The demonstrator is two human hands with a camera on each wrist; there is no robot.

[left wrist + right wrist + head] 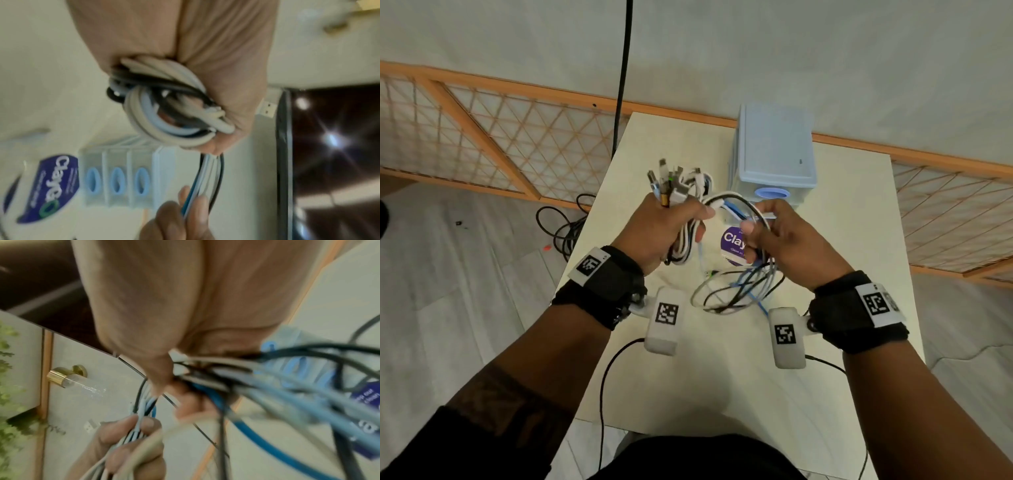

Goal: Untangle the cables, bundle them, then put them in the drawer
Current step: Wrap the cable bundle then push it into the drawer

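Our left hand is clenched around the gathered cables, plugs sticking up, while our right hand grips the loose loops hanging just above the near table. They look light, floppy and springy, so we'd grip mid-bundle. Beyond sits the drawer unit, shut.

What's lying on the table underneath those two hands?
A purple-labelled tub and loose cable loops trailing from the right hand. The hands cover part of the tub.
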